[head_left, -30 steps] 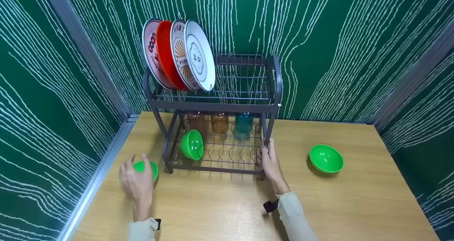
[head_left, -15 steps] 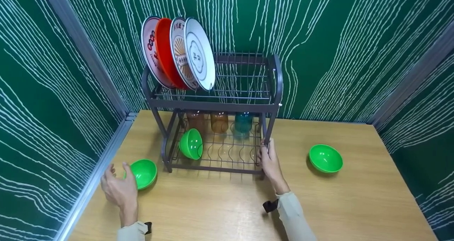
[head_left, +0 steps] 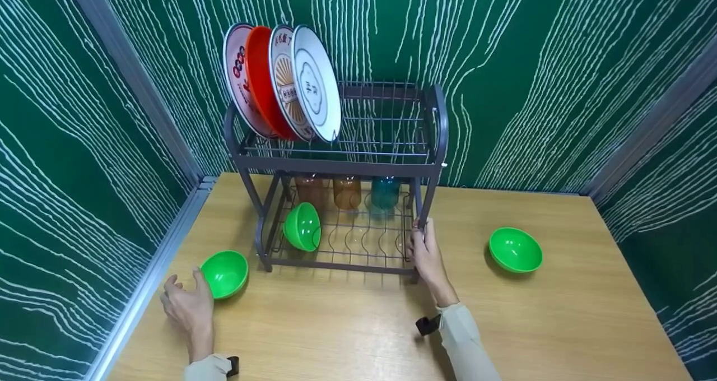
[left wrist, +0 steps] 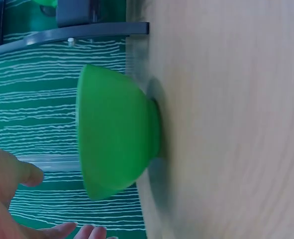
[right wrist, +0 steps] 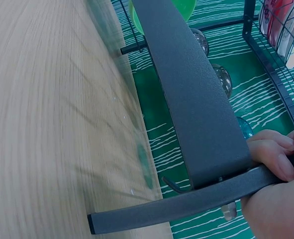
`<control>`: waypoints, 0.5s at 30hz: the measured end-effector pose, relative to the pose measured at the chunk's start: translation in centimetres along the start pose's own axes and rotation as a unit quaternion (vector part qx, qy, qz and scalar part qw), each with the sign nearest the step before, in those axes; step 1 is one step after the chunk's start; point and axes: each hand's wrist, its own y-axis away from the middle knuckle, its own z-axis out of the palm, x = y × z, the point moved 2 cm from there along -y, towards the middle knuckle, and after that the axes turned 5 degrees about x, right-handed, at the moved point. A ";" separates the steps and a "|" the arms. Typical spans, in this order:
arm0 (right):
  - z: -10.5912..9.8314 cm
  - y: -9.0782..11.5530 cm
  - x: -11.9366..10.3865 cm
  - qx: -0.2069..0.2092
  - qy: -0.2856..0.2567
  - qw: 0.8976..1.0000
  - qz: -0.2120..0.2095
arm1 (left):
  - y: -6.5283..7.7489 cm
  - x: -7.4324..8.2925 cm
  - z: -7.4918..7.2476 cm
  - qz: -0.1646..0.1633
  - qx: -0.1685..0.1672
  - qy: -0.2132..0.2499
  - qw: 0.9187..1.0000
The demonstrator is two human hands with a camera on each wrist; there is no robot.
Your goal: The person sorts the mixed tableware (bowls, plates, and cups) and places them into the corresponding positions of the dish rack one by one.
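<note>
A green bowl (head_left: 225, 274) stands upright on the table at the left. My left hand (head_left: 189, 309) is at its left side, thumb toward the rim and fingers spread; the left wrist view has the thumb apart from the bowl (left wrist: 114, 132). My right hand (head_left: 428, 258) grips the lower right post of a dark two-tier dish rack (head_left: 336, 165). Close up in the right wrist view, fingers and thumb wrap round the rack's side bar (right wrist: 186, 206). Another green bowl (head_left: 302, 227) sits tilted on its side in the lower tier, at the left.
Several plates, among them a white one (head_left: 315, 84) and a red one (head_left: 263, 84), stand upright in the upper tier. Behind the tilted bowl are brown, amber (head_left: 347, 193) and teal (head_left: 385, 193) glasses. A third green bowl (head_left: 515, 250) rests on the table (head_left: 588, 302) at the right.
My left hand has drawn left and toward me from over the left bowl, uncovering it. The right hand keeps its grip on the rack.
</note>
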 end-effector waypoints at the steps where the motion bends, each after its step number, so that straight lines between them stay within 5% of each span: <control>1: 0.0 0.0 0.1 0.001 0.002 1.000 0.001 | 0.0 -0.2 0.1 -0.005 -0.011 -0.003 1.000; 15: -0.1 0.0 0.0 0.003 -0.009 1.000 0.026 | 0.5 -2.3 1.3 -0.023 -0.123 -0.015 0.992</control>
